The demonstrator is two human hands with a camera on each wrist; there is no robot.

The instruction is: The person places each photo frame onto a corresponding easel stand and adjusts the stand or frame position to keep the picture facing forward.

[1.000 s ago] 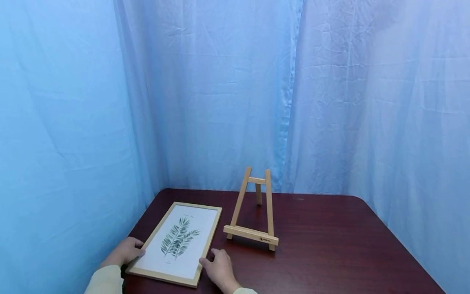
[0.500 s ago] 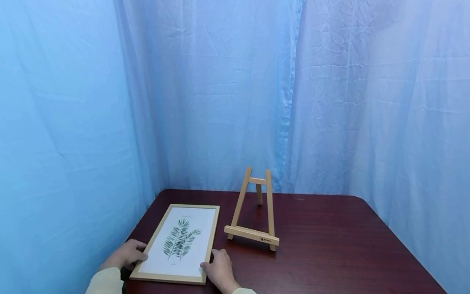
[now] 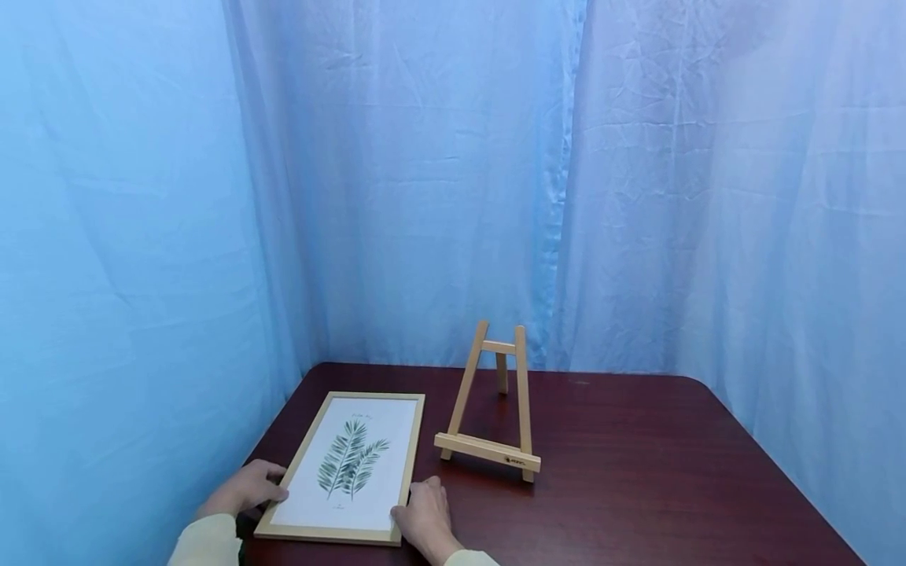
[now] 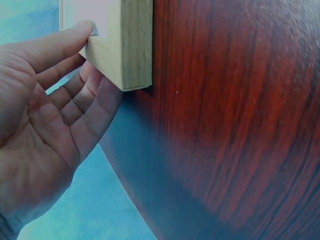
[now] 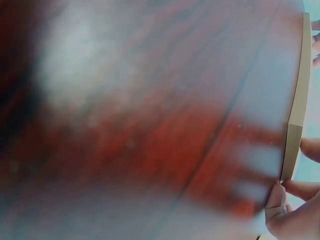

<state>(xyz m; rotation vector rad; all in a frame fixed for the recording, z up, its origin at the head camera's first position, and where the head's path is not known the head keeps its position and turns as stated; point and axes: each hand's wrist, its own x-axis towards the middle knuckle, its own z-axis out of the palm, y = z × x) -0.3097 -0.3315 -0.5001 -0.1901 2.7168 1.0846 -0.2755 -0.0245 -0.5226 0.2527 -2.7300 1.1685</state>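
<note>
A framed picture (image 3: 354,456) of green palm leaves, in a pale wooden frame, lies at the table's left side in the head view. My left hand (image 3: 249,489) grips its left edge near the front corner; in the left wrist view the thumb rests on top of the frame (image 4: 136,47) and the fingers reach beneath. On the opposite edge, my right hand (image 3: 427,512) holds the frame close to its front right corner. The right wrist view catches only part of this hand (image 5: 300,212) at the frame's edge (image 5: 295,145). Right of the picture stands a wooden easel (image 3: 487,448).
The dark red-brown table (image 3: 637,472) extends to the right of the easel. Light blue curtains (image 3: 439,196) hang behind the table and along both sides. Near the left hand runs the table's left edge.
The picture frame's near end has swung right, so it lies squarer to me than a second ago. Both hands have followed slightly to the right. The easel stays in place.
</note>
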